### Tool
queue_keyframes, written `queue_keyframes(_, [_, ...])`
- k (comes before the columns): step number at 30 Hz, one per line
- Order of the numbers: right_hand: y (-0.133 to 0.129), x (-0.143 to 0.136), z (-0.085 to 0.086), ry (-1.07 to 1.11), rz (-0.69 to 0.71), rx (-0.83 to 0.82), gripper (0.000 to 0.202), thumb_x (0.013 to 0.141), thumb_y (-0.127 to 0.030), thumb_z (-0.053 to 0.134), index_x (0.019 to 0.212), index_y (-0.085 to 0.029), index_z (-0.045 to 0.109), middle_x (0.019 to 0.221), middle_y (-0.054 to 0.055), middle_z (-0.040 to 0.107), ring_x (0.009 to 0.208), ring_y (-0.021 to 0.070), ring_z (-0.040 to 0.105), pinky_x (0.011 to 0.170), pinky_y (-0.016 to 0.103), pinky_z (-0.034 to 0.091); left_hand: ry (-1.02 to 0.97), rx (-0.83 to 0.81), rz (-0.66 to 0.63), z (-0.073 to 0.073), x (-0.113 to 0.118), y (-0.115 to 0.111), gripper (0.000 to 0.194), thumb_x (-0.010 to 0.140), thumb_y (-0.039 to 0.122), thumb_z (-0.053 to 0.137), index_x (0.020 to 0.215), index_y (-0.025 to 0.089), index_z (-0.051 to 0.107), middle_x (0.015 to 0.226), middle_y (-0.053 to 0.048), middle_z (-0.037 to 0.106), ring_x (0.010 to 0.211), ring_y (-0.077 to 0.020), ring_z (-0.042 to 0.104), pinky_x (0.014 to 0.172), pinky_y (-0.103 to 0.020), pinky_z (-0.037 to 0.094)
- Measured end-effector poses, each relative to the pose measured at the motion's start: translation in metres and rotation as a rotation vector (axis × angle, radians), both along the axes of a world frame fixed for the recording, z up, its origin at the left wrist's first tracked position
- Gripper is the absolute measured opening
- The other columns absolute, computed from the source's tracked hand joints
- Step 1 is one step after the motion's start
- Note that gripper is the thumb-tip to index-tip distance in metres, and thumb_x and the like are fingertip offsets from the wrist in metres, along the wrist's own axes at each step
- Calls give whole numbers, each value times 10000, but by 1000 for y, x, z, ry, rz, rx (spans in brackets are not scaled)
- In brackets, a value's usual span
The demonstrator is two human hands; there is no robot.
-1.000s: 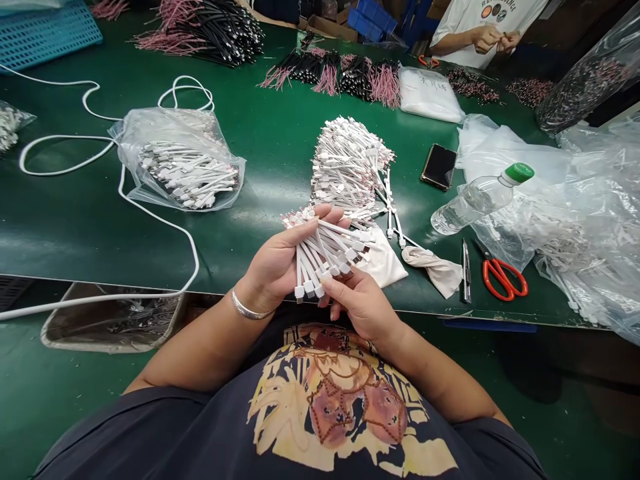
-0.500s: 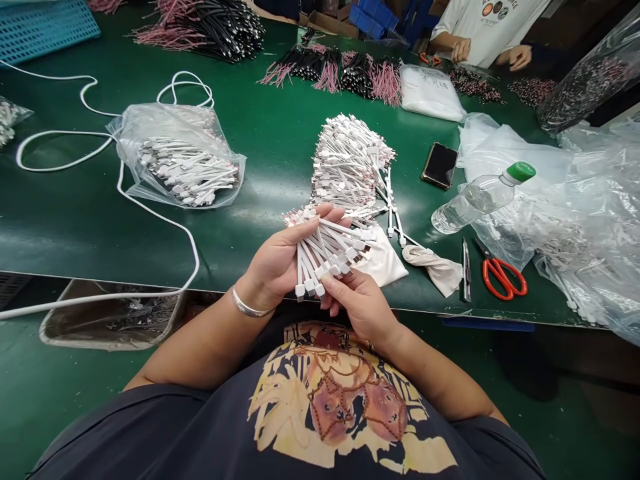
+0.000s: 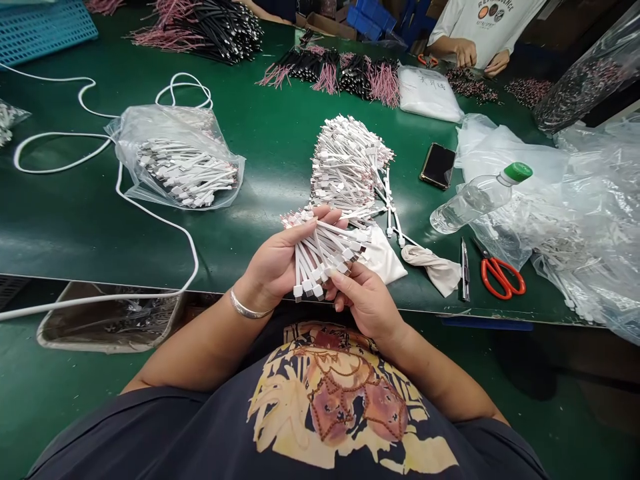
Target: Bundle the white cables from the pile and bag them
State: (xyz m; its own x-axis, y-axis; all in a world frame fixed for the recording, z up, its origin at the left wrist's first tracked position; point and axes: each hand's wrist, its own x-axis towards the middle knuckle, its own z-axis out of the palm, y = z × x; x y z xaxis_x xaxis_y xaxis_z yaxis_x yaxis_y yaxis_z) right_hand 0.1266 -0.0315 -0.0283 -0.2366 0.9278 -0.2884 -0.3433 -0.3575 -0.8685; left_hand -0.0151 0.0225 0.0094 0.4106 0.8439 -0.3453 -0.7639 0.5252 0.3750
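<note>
A fanned bundle of short white USB cables [image 3: 320, 257] rests in my left hand [image 3: 273, 267], its thumb laid across the top and its fingers wrapped underneath. White plug ends point toward me; bare reddish wire ends stick out on the far left side. My right hand [image 3: 367, 300] is closed at the lower right of the bundle, thumb and fingers pinching the connector ends. Exactly how many plugs it grips is hidden. Just beyond my hands lies a large pile of the same white cables [image 3: 345, 160]. A white cloth [image 3: 385, 257] sits under the bundle's right side.
Left on the green table [image 3: 260, 133] is a plastic bag of cables [image 3: 185, 160] beside a long white cord [image 3: 155, 217]. On the right are a phone [image 3: 438, 165], bottle [image 3: 473, 203], cutter knife [image 3: 465, 270], red-handled scissors [image 3: 501, 277] and plastic bags [image 3: 575, 220]. A co-worker's hands [image 3: 466, 53] are at the far right.
My right hand has shifted slightly right along the connector ends, with its fingers moving among the plugs. My left hand keeps its hold on the bundle. The co-worker's hands have come closer together.
</note>
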Motion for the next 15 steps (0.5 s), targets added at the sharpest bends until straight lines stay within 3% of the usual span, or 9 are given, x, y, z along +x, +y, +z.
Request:
queue_keyframes(10, [-1,6,-4,-55,26,-9,259,768,-409,671,814,-167,593,740,-1,637,566,75,569,407,140,426,65,-26,24,1,-3,-1,213,853,74,485,987,136,640,964,-54,724,955,-180,667,997,-402,438])
queue_keyframes(15, [0,12,-1,-234,-21,80,254,778,-418,657,783,-169,606,718,0,640,564,82,572,430,156,437,74,-18,16,-1,-5,-2,199,856,83,489,971,138,643,970,-52,724,956,-188,665,980,-408,452])
